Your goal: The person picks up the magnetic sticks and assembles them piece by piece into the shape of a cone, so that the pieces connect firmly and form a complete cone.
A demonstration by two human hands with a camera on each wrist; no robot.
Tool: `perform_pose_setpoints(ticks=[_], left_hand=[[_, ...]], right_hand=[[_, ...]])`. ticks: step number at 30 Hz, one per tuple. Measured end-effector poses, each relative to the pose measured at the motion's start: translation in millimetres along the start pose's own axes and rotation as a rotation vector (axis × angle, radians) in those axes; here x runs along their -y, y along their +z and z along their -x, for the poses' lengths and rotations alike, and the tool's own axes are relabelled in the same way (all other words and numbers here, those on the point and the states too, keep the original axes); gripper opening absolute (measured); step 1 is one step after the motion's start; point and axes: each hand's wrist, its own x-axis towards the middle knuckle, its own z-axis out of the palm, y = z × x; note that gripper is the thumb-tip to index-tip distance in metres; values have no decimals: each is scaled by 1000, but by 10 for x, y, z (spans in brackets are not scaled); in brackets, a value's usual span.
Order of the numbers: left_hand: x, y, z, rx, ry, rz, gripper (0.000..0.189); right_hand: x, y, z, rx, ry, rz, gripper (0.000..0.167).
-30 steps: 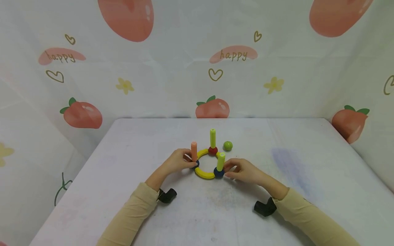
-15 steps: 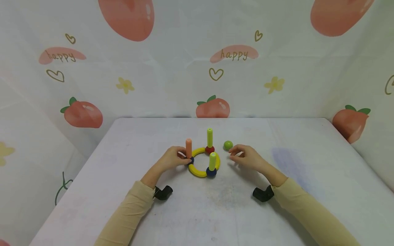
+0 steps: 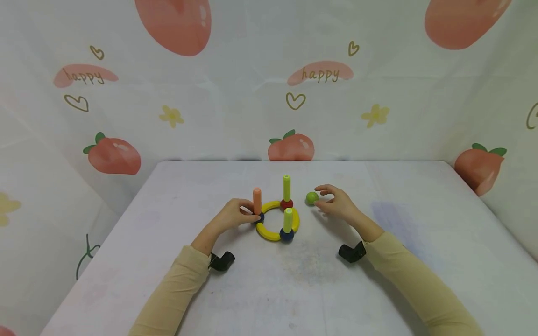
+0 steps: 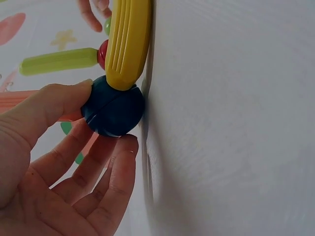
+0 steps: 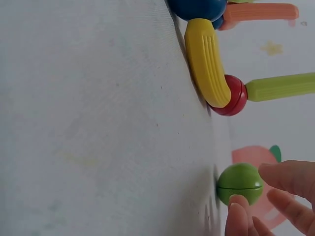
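A ring of curved yellow rods [image 3: 269,233] lies on the table, joined by a red ball [image 3: 286,204] and two blue balls. Two light-green rods [image 3: 286,186] and an orange rod [image 3: 257,200] stand upright from these balls. My left hand [image 3: 235,215] pinches the left blue ball [image 4: 113,107] below the orange rod, thumb on one side and fingers on the other. The second blue ball [image 3: 287,234] is at the near side. My right hand [image 3: 339,204] is beside a loose green ball [image 5: 240,183], thumb and fingers spread on either side of it.
The white table [image 3: 294,289] ends at a patterned cloth backdrop [image 3: 235,93] behind the ring. Black elbow-shaped pieces [image 3: 222,261] sit at both sleeve cuffs.
The ring has shifted left with my left hand still on its blue ball. My right hand has left the near blue ball and moved back and right to the green ball.
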Motion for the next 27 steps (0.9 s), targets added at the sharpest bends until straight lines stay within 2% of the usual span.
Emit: perform_pose_setpoints(ticks=[9,27], left_hand=[[12,-8,-8,3,-18,8,33],[32,5,-12,-7,-39,28,34]], right_hand=[[36,65,-93,41,76,-81,51],[33,157,-207,11,147,-57,46]])
